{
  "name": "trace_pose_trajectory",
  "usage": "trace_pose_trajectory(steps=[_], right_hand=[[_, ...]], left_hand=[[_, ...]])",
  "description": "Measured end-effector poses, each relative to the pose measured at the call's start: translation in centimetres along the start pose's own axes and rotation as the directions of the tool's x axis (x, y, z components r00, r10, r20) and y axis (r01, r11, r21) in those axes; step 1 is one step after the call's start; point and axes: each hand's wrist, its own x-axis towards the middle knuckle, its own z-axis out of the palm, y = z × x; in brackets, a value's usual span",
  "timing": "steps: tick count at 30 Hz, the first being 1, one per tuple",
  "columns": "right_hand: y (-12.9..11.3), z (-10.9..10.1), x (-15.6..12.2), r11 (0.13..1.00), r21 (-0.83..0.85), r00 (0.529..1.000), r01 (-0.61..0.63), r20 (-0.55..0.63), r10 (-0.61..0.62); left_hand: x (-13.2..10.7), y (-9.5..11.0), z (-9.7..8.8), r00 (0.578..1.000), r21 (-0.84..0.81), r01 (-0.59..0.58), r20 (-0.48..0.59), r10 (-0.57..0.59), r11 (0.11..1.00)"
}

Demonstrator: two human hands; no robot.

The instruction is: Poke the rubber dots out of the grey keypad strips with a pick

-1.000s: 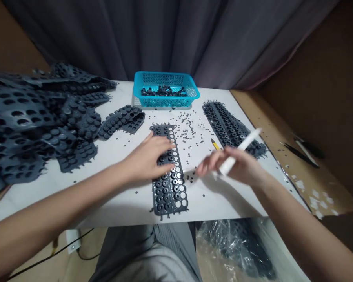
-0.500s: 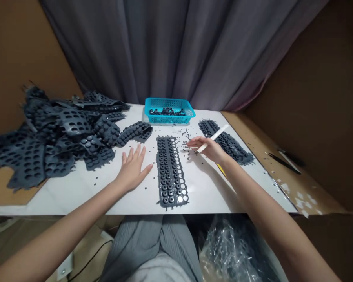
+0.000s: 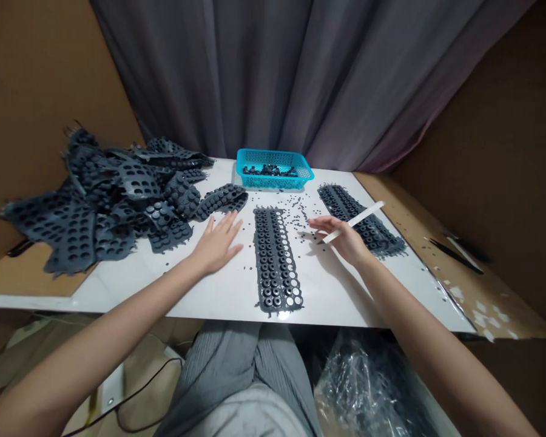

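My left hand (image 3: pixel 217 244) lies flat on the white table, fingers spread, just left of a black rubber strip (image 3: pixel 271 261). This strip carries rows of round, ring-topped rubber pieces, with white round gaps down its right side. To its right, above the table, my right hand (image 3: pixel 343 238) is closed around a slim white pen-like tool (image 3: pixel 363 213) with a dark pointed tip toward the strip. The tool slants up to the right. A second black rubber strip (image 3: pixel 373 227) lies behind and right of that hand. Small black bits (image 3: pixel 295 213) are scattered between the strips.
A blue plastic basket (image 3: pixel 310 175) with black rubber pieces stands at the back by the curtain (image 3: pixel 264 73). Perforated black rubber sheets (image 3: pixel 118 188) are heaped at left. Black tweezers (image 3: pixel 455 255) rest on the brown board at right. Below hangs clear plastic (image 3: pixel 355 382).
The view has shifted, so things sit farther right. The white tool has turned in my right hand, and its dark tip now shows. My left hand stays flat on the table.
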Motion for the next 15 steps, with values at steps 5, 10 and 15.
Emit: trace_pose_trajectory(steps=[5, 10, 15], right_hand=[[-1.0, 1.5, -2.4, 0.998, -0.052, 0.991, 0.038, 0.130, -0.031], [0.0, 2.3, -4.6, 0.994, -0.077, 0.989, 0.084, 0.127, -0.073], [1.0, 3.1, -4.6, 0.969, -0.230, 0.996, 0.092, 0.022, -0.090]], left_hand=[[-1.4, 0.2, -0.7, 0.961, -0.107, -0.268, 0.033, 0.273, 0.957], [-1.4, -1.6, -0.2, 0.986, -0.080, -0.115, 0.114, 0.123, 0.990], [0.3, -1.3, -0.4, 0.998, -0.053, -0.036, -0.052, 0.033, 0.998]])
